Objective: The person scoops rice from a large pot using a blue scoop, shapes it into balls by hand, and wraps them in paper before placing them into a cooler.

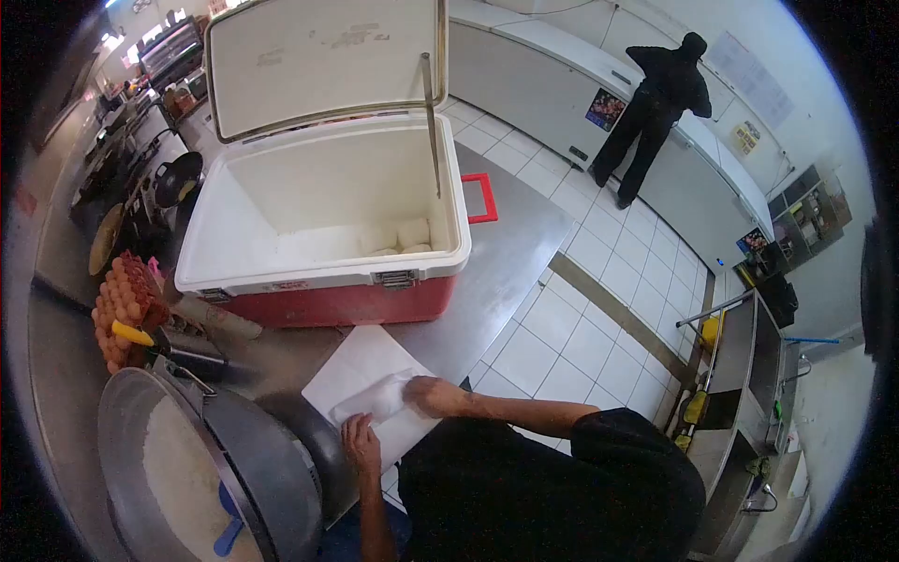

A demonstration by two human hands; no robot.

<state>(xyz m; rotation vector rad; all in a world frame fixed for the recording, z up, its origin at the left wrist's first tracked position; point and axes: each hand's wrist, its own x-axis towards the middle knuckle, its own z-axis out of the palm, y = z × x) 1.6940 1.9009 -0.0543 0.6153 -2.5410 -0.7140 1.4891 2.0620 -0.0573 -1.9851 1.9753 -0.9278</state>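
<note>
A stack of white paper sheets (348, 367) lies at the front of the steel table, with a white paper bundle (379, 398) on top of it. My right hand (434, 398) is closed on the bundle's right end. At its lower left end, my left hand (361, 445) has its fingers bent over the paper, gripping the edge. What the paper contains is hidden. Just beyond the sheets stands a red and white cooler box (328, 290), lid up. Several white bundles (412, 234) sit in its far right corner.
To my left is a large grey pot (267, 468) of white rice with a blue scoop (228, 534). Trays of eggs (122, 314) and a black wok (178, 178) are farther along. Across the tiled floor, a person in black (660, 103) leans over white chest freezers (543, 75).
</note>
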